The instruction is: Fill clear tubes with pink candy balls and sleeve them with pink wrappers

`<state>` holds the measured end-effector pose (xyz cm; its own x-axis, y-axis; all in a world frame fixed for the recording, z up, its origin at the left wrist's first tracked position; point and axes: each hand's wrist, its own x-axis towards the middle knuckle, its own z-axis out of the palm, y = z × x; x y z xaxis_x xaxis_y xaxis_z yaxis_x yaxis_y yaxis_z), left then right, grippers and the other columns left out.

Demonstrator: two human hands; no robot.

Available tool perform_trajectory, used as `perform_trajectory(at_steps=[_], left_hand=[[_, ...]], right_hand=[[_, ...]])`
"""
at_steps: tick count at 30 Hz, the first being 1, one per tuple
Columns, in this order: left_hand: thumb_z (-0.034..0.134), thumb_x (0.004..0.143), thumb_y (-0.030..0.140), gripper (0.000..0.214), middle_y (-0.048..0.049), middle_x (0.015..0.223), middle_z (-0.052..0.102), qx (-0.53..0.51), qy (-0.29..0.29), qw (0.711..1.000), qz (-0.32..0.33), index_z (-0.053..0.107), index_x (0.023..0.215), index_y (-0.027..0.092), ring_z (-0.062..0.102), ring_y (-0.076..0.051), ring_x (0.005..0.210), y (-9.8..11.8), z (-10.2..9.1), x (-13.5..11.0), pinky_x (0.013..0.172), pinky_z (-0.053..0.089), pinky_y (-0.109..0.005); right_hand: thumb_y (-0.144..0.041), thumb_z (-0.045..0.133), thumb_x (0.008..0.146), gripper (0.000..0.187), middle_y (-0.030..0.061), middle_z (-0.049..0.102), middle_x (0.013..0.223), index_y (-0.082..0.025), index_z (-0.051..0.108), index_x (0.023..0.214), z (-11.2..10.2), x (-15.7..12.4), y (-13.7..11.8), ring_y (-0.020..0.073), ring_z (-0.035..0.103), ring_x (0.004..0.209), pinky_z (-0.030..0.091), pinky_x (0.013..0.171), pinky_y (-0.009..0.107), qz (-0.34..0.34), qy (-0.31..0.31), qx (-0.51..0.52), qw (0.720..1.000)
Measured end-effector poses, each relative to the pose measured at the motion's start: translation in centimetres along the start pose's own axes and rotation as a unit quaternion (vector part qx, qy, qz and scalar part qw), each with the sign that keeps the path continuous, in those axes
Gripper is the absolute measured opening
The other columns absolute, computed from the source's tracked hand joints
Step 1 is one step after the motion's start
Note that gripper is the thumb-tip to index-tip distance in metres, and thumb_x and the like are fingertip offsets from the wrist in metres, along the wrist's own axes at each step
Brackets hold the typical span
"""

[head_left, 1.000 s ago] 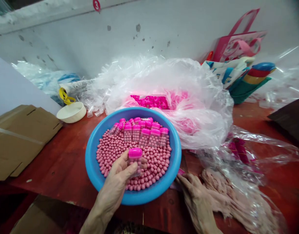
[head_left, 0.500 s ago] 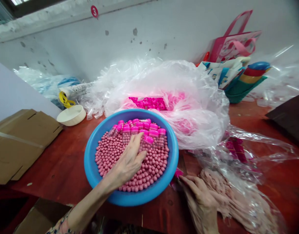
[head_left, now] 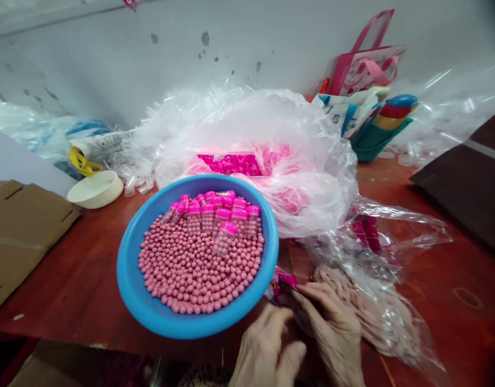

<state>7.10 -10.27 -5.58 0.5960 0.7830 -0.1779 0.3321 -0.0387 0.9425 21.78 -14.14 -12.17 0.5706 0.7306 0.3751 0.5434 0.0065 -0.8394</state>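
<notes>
A blue basin (head_left: 134, 290) on the red table holds a heap of small pink beads (head_left: 191, 269). Several clear tubes with pink caps (head_left: 215, 212) lie at its far side; one more tube (head_left: 225, 236) lies on the beads in front of them. My left hand (head_left: 267, 352) is at the near edge, fingers curled, beside my right hand (head_left: 331, 328). My right hand's fingers press on a small pink packet (head_left: 281, 280) at the basin's right rim. What the left hand holds, if anything, is hidden.
A big clear plastic bag (head_left: 295, 161) with pink caps (head_left: 231, 163) sits behind the basin. A bag of pale pink material (head_left: 376, 312) lies right. A white bowl (head_left: 94, 189), cardboard (head_left: 17, 231), stacked coloured basins (head_left: 386, 121) and a pink bag (head_left: 364, 59) stand around.
My left hand set the capped tube down on the beads in the basin, then drew back to the near edge beside my right hand. The view shifted right.
</notes>
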Motion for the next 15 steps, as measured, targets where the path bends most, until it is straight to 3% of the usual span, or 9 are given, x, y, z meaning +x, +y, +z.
perform_trajectory(at_steps=[2,3,5,7,9,15], left_hand=[[0.059,0.08,0.032,0.046,-0.015,0.124,0.061,-0.054,0.067,0.994,-0.067,0.06,0.124,0.018,0.048,-0.032,0.121,-1.2,0.8,1.4,0.107,0.03,-0.047],[0.062,0.079,0.034,0.05,-0.0142,0.131,0.057,-0.115,0.061,0.987,-0.092,0.058,0.127,0.019,0.044,-0.032,0.126,-1.6,1.1,2.1,0.11,0.026,-0.046],[0.065,0.076,0.033,0.041,-0.0132,0.122,0.063,-0.219,0.043,0.968,-0.112,0.066,0.114,0.017,0.054,-0.031,0.114,-2.0,1.5,3.6,0.103,0.037,-0.046],[0.062,0.077,0.032,0.025,-0.0101,0.095,0.072,-0.256,0.03,0.961,-0.104,0.072,0.092,0.015,0.064,-0.028,0.093,-2.3,2.0,4.7,0.091,0.048,-0.042],[0.063,0.076,0.032,0.019,-0.0069,0.082,0.072,-0.272,0.044,0.956,-0.101,0.071,0.078,0.015,0.064,-0.025,0.085,-2.5,2.4,5.3,0.087,0.049,-0.04],[0.065,0.077,0.036,0.023,-0.0075,0.089,0.072,-0.277,0.074,0.954,-0.091,0.071,0.084,0.016,0.063,-0.025,0.094,-2.9,2.4,5.2,0.092,0.047,-0.04]], right_hand=[[-0.028,0.062,0.084,0.013,0.0052,0.066,0.08,-0.021,0.073,0.082,-0.3,0.0,-0.2,0.017,0.066,0.068,0.054,0.062,0.027,0.005,-0.001,0.011,1.0],[-0.028,0.063,0.083,0.012,0.0049,0.066,0.08,-0.021,0.073,0.081,-0.4,0.0,-0.3,0.0166,0.066,0.068,0.054,0.062,0.027,0.005,-0.002,0.016,1.0],[-0.027,0.063,0.083,0.012,0.0046,0.066,0.078,-0.022,0.074,0.08,-0.5,-0.1,-0.4,0.0162,0.066,0.067,0.054,0.06,0.026,0.002,-0.007,0.023,1.0],[-0.026,0.063,0.082,0.013,0.0045,0.067,0.077,-0.023,0.075,0.081,-0.4,-0.2,-0.3,0.0159,0.065,0.065,0.053,0.057,0.025,0.002,-0.009,0.025,1.0],[-0.027,0.063,0.081,0.013,0.0046,0.067,0.077,-0.023,0.076,0.081,-0.3,-0.2,-0.2,0.0163,0.065,0.065,0.052,0.057,0.025,0.01,-0.009,0.024,1.0],[-0.031,0.067,0.077,0.021,0.0059,0.07,0.09,-0.022,0.074,0.094,-0.3,0.7,-0.3,0.0202,0.065,0.08,0.051,0.072,0.029,0.082,-0.027,0.011,0.996]])
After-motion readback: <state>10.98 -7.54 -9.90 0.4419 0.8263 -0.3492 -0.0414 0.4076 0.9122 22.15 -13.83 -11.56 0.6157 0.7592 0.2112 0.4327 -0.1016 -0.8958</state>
